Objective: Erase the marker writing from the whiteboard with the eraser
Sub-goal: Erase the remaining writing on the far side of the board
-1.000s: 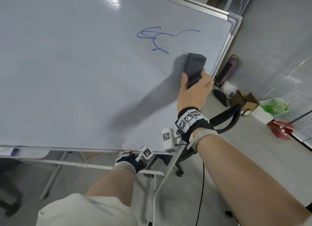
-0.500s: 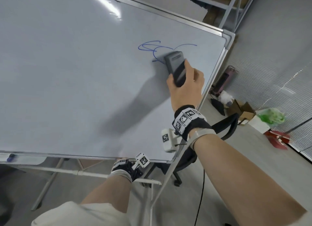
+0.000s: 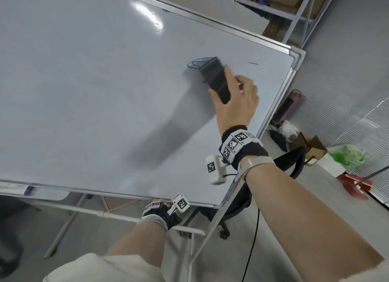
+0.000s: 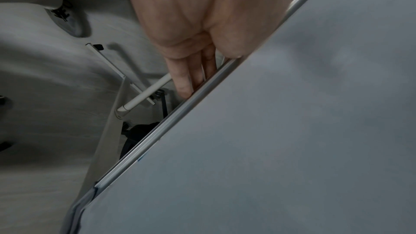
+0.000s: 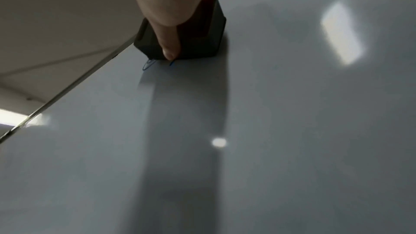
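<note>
The whiteboard (image 3: pixel 94 92) stands tilted on its frame. My right hand (image 3: pixel 230 88) grips a black eraser (image 3: pixel 214 77) and presses it flat on the board, over the blue marker writing. A blue loop (image 3: pixel 192 63) sticks out to the left of the eraser, and a short blue stroke (image 3: pixel 252 63) lies to its right. The right wrist view shows the eraser (image 5: pixel 195 38) on the board with bits of blue line (image 5: pixel 147 65) just in front of it. My left hand (image 4: pixel 198 70) holds the board's bottom frame (image 4: pixel 171 122), fingers behind it and thumb on the front.
A blue-capped marker (image 3: pixel 28 190) lies on the tray at the board's lower left. Behind the right edge are a black office chair (image 3: pixel 294 161), cardboard boxes (image 3: pixel 311 147), a green bag (image 3: pixel 347 155) and a red object (image 3: pixel 355 185) on the floor. Metal shelving (image 3: pixel 299 12) stands beyond the top corner.
My right hand has swept the eraser up and to the left onto the writing. The middle strokes of the writing are gone. My left hand stays on the bottom frame.
</note>
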`<act>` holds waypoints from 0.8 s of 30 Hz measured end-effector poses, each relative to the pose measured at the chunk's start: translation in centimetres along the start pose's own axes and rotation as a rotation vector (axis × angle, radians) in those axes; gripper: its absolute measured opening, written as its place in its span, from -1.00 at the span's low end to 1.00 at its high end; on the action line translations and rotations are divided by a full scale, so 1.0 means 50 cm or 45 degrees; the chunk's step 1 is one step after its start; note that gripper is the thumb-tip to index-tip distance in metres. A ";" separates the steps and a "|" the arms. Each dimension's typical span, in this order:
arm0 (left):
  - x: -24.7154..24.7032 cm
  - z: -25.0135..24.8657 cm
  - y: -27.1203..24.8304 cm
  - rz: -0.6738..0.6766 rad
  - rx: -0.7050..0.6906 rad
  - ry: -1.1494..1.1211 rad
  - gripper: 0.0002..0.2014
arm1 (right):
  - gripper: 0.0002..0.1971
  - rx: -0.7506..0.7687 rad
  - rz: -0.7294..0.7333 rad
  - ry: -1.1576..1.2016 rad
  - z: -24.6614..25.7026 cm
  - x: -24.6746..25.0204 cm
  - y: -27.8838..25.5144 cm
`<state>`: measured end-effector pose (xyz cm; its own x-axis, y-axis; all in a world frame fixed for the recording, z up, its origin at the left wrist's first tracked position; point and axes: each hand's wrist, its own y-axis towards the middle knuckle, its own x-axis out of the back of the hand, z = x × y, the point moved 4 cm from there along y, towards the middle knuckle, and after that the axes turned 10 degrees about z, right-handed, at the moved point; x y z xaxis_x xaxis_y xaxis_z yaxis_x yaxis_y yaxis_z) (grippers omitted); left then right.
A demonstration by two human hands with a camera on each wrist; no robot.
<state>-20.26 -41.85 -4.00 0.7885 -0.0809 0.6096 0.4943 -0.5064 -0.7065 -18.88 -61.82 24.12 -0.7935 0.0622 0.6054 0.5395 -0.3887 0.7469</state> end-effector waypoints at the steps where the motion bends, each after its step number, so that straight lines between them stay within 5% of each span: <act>1: -0.001 -0.004 0.002 -0.010 -0.016 0.018 -0.53 | -0.39 -0.082 -0.064 0.023 -0.009 0.005 0.002; 4: -0.007 -0.008 -0.009 -0.083 -0.013 0.006 -0.59 | -0.37 -0.343 -0.232 0.204 -0.030 0.026 0.003; 10: 0.000 -0.005 -0.024 -0.124 0.040 0.046 -0.62 | -0.63 0.046 -0.073 0.078 0.021 0.010 -0.019; 17: -0.013 -0.007 -0.025 -0.095 0.033 0.024 -0.38 | -0.49 -0.212 -0.254 0.067 -0.032 0.013 -0.022; 22: -0.008 0.002 -0.029 -0.090 0.081 0.052 -0.48 | -0.40 0.311 0.039 -0.009 0.046 -0.014 -0.030; 24: -0.008 -0.007 -0.036 -0.110 0.056 0.101 -0.56 | -0.39 0.189 -0.017 0.004 0.019 0.000 -0.015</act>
<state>-21.58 -41.19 -2.83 0.7119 -0.1071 0.6941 0.5758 -0.4767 -0.6642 -19.02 -60.66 23.78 -0.8017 0.0632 0.5943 0.5643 -0.2475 0.7876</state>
